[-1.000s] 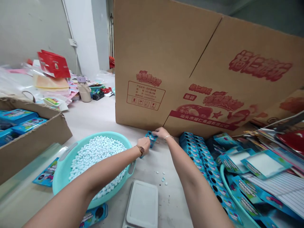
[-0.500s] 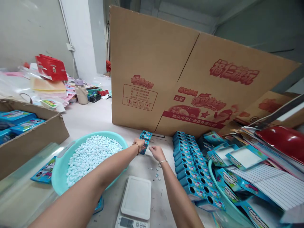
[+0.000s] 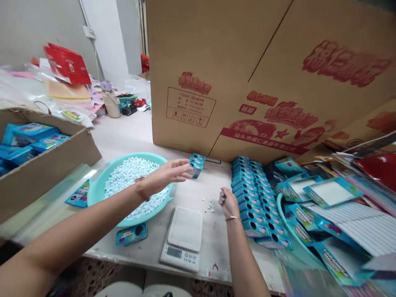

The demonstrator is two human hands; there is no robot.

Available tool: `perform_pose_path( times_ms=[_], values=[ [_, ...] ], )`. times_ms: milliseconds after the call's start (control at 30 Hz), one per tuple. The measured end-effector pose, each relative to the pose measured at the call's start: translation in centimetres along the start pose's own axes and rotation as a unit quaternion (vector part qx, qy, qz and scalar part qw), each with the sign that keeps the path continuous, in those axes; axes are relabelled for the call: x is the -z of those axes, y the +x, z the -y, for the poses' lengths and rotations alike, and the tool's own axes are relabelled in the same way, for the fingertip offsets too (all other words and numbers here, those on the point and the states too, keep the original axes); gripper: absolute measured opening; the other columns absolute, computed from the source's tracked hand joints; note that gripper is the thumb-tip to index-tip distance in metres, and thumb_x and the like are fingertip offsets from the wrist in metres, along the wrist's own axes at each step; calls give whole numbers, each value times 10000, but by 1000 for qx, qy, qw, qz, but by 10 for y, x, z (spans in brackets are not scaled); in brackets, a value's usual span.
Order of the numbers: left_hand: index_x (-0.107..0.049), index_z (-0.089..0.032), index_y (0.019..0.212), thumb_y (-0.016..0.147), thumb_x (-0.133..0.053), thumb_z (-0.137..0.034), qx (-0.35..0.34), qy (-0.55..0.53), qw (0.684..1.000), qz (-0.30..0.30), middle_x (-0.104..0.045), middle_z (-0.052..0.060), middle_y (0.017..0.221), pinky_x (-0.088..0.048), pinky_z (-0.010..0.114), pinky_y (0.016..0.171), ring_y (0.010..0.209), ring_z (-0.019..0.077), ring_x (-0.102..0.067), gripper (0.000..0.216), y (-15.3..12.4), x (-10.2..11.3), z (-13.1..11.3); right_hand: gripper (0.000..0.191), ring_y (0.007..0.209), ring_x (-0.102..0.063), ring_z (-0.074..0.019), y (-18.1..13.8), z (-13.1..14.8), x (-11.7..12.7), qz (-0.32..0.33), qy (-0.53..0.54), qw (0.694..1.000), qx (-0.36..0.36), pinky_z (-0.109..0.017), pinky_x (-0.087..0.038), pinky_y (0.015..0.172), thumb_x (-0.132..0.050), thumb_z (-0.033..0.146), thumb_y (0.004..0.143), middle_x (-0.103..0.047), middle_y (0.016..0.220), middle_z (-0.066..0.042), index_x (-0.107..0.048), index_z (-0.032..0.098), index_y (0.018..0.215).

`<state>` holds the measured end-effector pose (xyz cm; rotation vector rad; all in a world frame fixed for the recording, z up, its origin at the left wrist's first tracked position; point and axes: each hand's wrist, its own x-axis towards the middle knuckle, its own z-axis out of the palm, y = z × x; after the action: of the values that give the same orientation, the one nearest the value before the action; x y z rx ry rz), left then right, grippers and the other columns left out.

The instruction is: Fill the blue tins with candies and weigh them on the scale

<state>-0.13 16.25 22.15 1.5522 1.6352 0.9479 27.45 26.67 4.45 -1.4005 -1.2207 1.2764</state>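
Note:
My left hand (image 3: 165, 176) is open, its fingers stretched out over the right rim of a turquoise basin (image 3: 93, 194). Pale blue candies (image 3: 131, 173) fill that basin. Just past the fingertips stand small blue candy boxes (image 3: 196, 166) with dark round holes on top. Over the table, my right hand (image 3: 228, 202) is curled closed; whatever its fingers hold, if anything, is hidden. Immediately to its right run two long rows of blue candy boxes (image 3: 250, 202). A few loose candies (image 3: 210, 205) lie on the table to the left of that hand.
A white kitchen scale (image 3: 185, 231) sits near the front edge. Behind stands a large cardboard carton (image 3: 192, 53). At left is an open cardboard box (image 3: 62, 156) of blue packs. A turquoise tub (image 3: 283, 222) of flat blue cartons is at right. One blue pack (image 3: 131, 234) lies below the basin.
My left hand has let go of the small blue boxes and drawn back left, opening. My right hand has moved right, away from them. The view has tilted down.

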Motion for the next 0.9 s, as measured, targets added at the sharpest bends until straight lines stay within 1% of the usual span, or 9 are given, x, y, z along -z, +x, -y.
perform_pose_path(
  times_ms=[67, 133, 200, 267, 400, 567, 700, 800, 900],
  values=[
    [-553, -249, 1322, 890, -545, -512, -22, -72, 997, 11, -692, 102, 1166, -563, 415, 851, 977, 244, -692, 506, -58, 28, 17, 250, 456, -389, -97, -22, -7, 11, -8, 48, 999, -23, -218, -378, 433, -508, 488, 770, -408, 616, 60, -461, 242, 778],
    [-563, -250, 1303, 802, -664, -482, -21, -72, 990, -122, -694, 109, 1152, -558, 460, 886, 998, 282, -680, 561, -120, 38, 44, 201, 511, -470, -112, -41, -9, 9, -5, 126, 990, -57, -242, -453, 483, -542, 431, 770, -439, 641, 42, -468, 245, 759],
    [-573, -256, 1269, 776, -704, -430, -4, -12, 959, -283, -698, 87, 1128, -535, 474, 937, 1023, 284, -665, 540, -174, 29, 77, 139, 569, -532, -127, -54, -2, -8, 10, 226, 969, -102, -271, -511, 545, -573, 358, 781, -478, 664, 28, -496, 244, 762],
    [-584, -254, 1226, 764, -722, -415, 42, 50, 941, -333, -677, 74, 1146, -539, 461, 926, 1017, 276, -654, 509, -212, 7, 110, 103, 607, -565, -131, -63, 13, -39, 42, 300, 944, -129, -289, -538, 603, -599, 303, 793, -514, 683, 23, -519, 239, 777],
    [-543, -215, 1226, 769, -716, -426, 68, 92, 927, -358, -592, 107, 1240, -508, 449, 977, 1128, 283, -596, 532, -240, -35, 158, 151, 728, -613, -141, -79, 60, -125, 125, 281, 950, -49, -322, -544, 753, -590, 374, 839, -605, 789, 1, -563, 227, 827],
    [-498, -168, 1232, 731, -727, -511, 123, 38, 944, -302, -626, 137, 1191, -524, 457, 928, 1092, 302, -626, 649, -220, -53, 182, 374, 1177, -550, -228, -110, 90, -195, 184, -23, 959, 213, -398, -412, 1048, -582, 443, 870, -616, 1249, -85, -618, 204, 1156],
    [-587, -180, 1041, 744, -704, -560, 153, -21, 961, -228, -708, 76, 936, -562, 400, 770, 874, 271, -686, 497, -204, -54, 191, 385, 1203, -532, -212, -119, 61, -163, 69, -89, 947, 300, -374, -434, 1024, -468, 406, 953, -567, 1299, -95, -536, 223, 1284],
    [-623, -185, 972, 752, -704, -543, 118, -65, 968, -211, -713, 64, 919, -562, 392, 798, 875, 261, -685, 428, -202, -53, 196, 374, 1178, -521, -234, -109, 15, -97, -68, -198, 929, 304, -417, -435, 1004, -404, 401, 970, -566, 1245, -124, -535, 201, 1258],
    [-626, -188, 1022, 755, -717, -497, 99, -105, 969, -200, -709, 62, 962, -562, 384, 836, 895, 249, -683, 418, -206, -56, 196, 482, 1185, -472, -288, -88, -29, -36, -114, -385, 876, 267, -491, -371, 1035, -399, 464, 952, -546, 1229, -163, -493, 160, 1314]
  ],
)
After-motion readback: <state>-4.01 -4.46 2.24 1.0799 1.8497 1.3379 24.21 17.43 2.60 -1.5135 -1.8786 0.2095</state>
